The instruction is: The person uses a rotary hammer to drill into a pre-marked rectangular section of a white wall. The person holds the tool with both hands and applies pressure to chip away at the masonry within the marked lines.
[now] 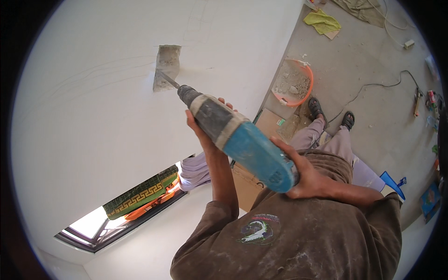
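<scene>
A blue and dark grey hammer drill (256, 149), dusty along its body, slants up and to the left across the view. My left hand (199, 128) is wrapped round its front section from beneath, with fingertips showing on the far side. At the back end my right hand (308, 175) grips the rear handle; some of its fingers are hidden behind the tool. The metal bit (169, 79) reaches into a rough rectangular recess (169, 55) cut in the white wall (107, 126). Whether its tip touches the bottom of the recess I cannot tell.
An orange bucket (310, 77) of rubble stands by the wall near my feet. A dark cable (364, 85) runs over the grey floor. Yellow-green cloth (322, 22), cardboard (246, 184) and a hammer (416, 103) lie around. A window (135, 200) opens at lower left.
</scene>
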Demonstrator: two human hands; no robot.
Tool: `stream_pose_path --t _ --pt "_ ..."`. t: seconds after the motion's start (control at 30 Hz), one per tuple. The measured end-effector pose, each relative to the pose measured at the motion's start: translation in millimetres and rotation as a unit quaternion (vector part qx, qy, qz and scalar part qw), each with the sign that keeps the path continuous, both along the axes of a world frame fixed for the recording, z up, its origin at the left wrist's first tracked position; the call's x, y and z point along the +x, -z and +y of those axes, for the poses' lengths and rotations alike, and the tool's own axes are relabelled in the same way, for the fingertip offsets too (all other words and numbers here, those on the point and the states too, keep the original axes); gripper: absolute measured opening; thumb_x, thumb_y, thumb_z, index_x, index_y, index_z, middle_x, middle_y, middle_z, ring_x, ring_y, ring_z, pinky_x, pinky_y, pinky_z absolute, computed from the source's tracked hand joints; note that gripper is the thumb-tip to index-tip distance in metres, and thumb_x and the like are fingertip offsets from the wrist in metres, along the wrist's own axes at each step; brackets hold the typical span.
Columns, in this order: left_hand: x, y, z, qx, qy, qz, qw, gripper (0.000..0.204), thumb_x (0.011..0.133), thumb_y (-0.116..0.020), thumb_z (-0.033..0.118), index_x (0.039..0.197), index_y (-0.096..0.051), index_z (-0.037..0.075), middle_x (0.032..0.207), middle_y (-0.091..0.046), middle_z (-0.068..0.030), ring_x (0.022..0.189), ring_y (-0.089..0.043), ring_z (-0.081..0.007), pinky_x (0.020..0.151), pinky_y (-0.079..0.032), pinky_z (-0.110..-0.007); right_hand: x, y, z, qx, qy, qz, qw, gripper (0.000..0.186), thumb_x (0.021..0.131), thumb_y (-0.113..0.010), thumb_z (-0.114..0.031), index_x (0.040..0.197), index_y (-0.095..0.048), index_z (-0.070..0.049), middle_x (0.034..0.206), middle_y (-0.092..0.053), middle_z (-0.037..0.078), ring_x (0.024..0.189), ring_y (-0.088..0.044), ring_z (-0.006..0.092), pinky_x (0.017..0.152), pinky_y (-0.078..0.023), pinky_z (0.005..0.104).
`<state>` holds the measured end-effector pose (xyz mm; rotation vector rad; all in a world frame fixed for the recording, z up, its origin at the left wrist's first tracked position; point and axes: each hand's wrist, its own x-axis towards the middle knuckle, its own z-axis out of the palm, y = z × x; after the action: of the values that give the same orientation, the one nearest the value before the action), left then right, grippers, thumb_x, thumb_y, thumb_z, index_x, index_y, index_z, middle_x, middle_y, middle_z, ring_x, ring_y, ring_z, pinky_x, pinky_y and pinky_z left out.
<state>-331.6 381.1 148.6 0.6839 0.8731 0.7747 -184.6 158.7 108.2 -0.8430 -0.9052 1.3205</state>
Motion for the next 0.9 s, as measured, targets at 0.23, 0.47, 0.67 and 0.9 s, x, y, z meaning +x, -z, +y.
stream_pose_path --t 0.23,0.47,0.67,0.9 --pt "11 -34 4 0.024 0.055 -0.028 0.998 0.071 0.093 -0.039 0.071 0.115 -0.057 0.006 0.106 -0.061 -0.0165 0.096 -0.064 -0.0298 0.072 -0.059 -0.042 18 -58 10 -0.005 -0.007 -0.008 1.000 0.099 0.072 -0.065 0.002 0.157 -0.016 -0.011 0.135 -0.052 0.024 0.127 -0.053 0.0372 0.102 -0.043 0.0412" --pt "23 -9 -19 0.057 0.033 0.033 0.997 0.067 0.094 -0.044 0.068 0.116 -0.055 0.006 0.106 -0.061 -0.0169 0.099 -0.062 -0.0295 0.082 -0.056 -0.043 6 -1 -21 0.035 0.072 0.040 0.996 0.094 0.075 -0.066 0.000 0.157 -0.021 -0.011 0.129 -0.058 0.021 0.119 -0.059 0.0288 0.099 -0.044 0.0342" --pt "20 7 -10 0.074 0.055 0.042 0.995 0.067 0.094 -0.045 0.068 0.116 -0.056 0.006 0.106 -0.062 -0.0172 0.100 -0.062 -0.0299 0.084 -0.056 -0.044 2 25 -19 0.035 0.089 0.038 0.995 0.092 0.076 -0.068 -0.001 0.156 -0.023 -0.007 0.134 -0.055 0.018 0.125 -0.055 0.0246 0.106 -0.039 0.0336" --pt "21 32 3 0.080 0.023 0.076 0.994 0.065 0.095 -0.043 0.067 0.117 -0.057 0.007 0.107 -0.063 -0.0133 0.100 -0.063 -0.0286 0.088 -0.054 -0.043 8 71 -1 0.036 0.021 0.094 0.995 0.099 0.067 -0.065 -0.005 0.156 -0.022 -0.007 0.148 -0.041 0.018 0.137 -0.042 0.0271 0.113 -0.031 0.0376"
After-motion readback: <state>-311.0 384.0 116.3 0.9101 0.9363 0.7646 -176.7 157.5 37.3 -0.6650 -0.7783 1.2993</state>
